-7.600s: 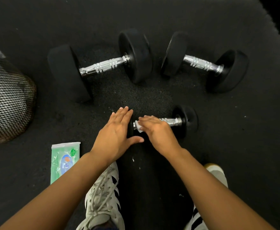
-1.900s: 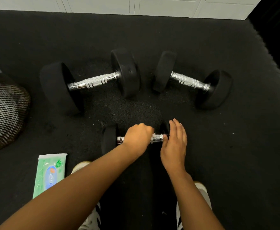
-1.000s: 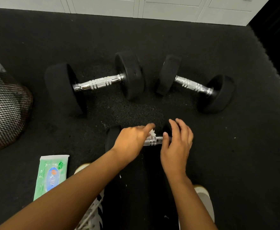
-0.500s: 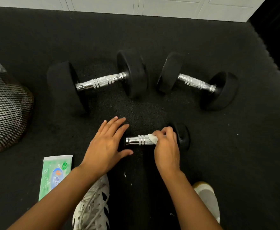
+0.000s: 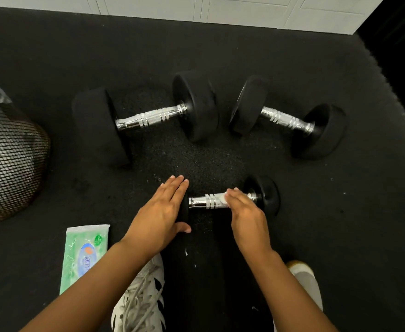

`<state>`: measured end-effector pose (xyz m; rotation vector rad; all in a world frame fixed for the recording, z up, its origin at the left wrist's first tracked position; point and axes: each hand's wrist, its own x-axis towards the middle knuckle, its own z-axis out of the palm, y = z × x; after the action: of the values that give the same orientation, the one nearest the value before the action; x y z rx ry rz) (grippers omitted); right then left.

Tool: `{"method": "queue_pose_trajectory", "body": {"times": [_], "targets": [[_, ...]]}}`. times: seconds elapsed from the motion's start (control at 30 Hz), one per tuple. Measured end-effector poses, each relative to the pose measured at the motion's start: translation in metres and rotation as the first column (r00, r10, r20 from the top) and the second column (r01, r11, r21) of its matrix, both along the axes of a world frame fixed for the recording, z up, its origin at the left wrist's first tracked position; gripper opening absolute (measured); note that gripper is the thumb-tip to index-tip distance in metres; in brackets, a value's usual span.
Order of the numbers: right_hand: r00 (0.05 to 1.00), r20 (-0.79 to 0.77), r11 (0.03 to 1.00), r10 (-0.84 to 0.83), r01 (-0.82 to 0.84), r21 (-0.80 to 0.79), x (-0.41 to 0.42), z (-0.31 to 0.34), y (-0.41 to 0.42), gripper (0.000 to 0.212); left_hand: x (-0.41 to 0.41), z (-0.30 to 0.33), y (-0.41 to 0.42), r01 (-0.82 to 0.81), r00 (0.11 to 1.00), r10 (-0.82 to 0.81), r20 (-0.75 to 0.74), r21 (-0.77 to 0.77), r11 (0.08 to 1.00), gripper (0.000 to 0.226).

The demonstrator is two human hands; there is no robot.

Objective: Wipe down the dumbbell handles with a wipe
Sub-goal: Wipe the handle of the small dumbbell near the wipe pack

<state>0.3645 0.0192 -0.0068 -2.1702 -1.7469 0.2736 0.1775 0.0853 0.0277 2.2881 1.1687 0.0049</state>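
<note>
A small dumbbell (image 5: 206, 201) with a chrome handle lies on the black mat in front of me. My left hand (image 5: 163, 212) rests flat, fingers together, on its left weight plate. My right hand (image 5: 244, 212) presses a white wipe (image 5: 222, 200) onto the right part of the handle; most of the wipe is hidden under my fingers. Behind it lie a large dumbbell (image 5: 148, 118) at centre left and a medium dumbbell (image 5: 285, 119) at right, both with bare chrome handles.
A green pack of wipes (image 5: 84, 255) lies on the mat at lower left. A mesh bin (image 5: 9, 159) with a plastic liner stands at the left edge. My two shoes (image 5: 144, 300) are below the hands. White cabinet fronts (image 5: 220, 8) run along the mat's far edge.
My right hand with the wipe has slid slightly left along the small dumbbell's handle. My left hand stays flat on the left plate. The view has shifted a little.
</note>
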Motion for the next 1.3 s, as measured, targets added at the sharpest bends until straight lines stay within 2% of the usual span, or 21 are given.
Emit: {"method": "queue_pose_trajectory", "body": {"times": [0.1, 0.2, 0.4, 0.47, 0.57, 0.67, 0.73, 0.87, 0.93, 1.07, 1.17, 1.3], "targets": [[0.998, -0.017, 0.998, -0.060, 0.059, -0.025, -0.013, 0.000, 0.017, 0.034, 0.000, 0.000, 0.001, -0.010, 1.000, 0.010, 0.008, 0.015, 1.000, 0.099], [1.000, -0.015, 1.000, 0.009, -0.009, 0.000, -0.015, 0.001, 0.007, 0.037, 0.001, 0.001, 0.002, -0.014, 1.000, 0.014, 0.001, 0.023, 1.000, 0.100], [0.999, -0.014, 0.999, -0.030, 0.031, 0.008, -0.024, 0.005, 0.018, 0.025, 0.001, 0.000, 0.000, -0.029, 1.000, 0.029, -0.004, 0.042, 0.999, 0.100], [1.000, -0.015, 1.000, -0.002, 0.002, 0.006, -0.024, 0.003, 0.009, 0.031, 0.002, 0.002, 0.001, -0.026, 1.000, 0.027, -0.008, 0.040, 0.999, 0.100], [0.999, 0.026, 0.999, -0.036, 0.036, -0.010, -0.007, 0.007, -0.003, 0.036, 0.002, 0.002, -0.002, -0.029, 1.000, 0.029, -0.003, 0.022, 0.999, 0.100], [0.994, 0.038, 0.989, -0.099, 0.103, -0.110, -0.013, 0.015, 0.015, 0.029, 0.003, 0.002, -0.003, -0.039, 0.999, 0.039, 0.000, 0.026, 0.999, 0.100], [0.995, 0.063, 0.987, -0.073, 0.082, -0.141, -0.016, 0.018, 0.018, 0.028, 0.004, 0.004, 0.000, -0.040, 0.999, 0.040, -0.009, 0.019, 0.999, 0.100], [0.989, 0.149, 0.996, -0.023, 0.036, -0.087, 0.001, 0.022, 0.007, 0.025, 0.004, 0.003, -0.002, -0.041, 0.999, 0.041, -0.008, 0.015, 0.999, 0.100], [0.982, 0.188, 0.984, 0.002, 0.031, -0.176, 0.002, 0.027, 0.015, 0.020, 0.004, 0.002, -0.004, -0.048, 0.999, 0.048, -0.004, 0.015, 0.999, 0.100], [0.984, 0.176, 0.965, 0.007, 0.039, -0.258, 0.001, 0.027, 0.021, 0.022, 0.004, 0.004, -0.001, -0.042, 0.999, 0.042, -0.006, 0.025, 0.999, 0.100], [0.991, 0.134, 0.977, -0.021, 0.049, -0.207, 0.004, 0.023, 0.005, 0.031, 0.004, 0.004, -0.002, -0.038, 0.999, 0.039, -0.014, 0.038, 0.999, 0.100], [0.992, 0.119, 0.968, -0.044, 0.071, -0.242, 0.007, 0.022, 0.029, 0.017, 0.004, 0.004, -0.003, -0.040, 0.999, 0.041, -0.019, 0.057, 0.998, 0.099]]}}
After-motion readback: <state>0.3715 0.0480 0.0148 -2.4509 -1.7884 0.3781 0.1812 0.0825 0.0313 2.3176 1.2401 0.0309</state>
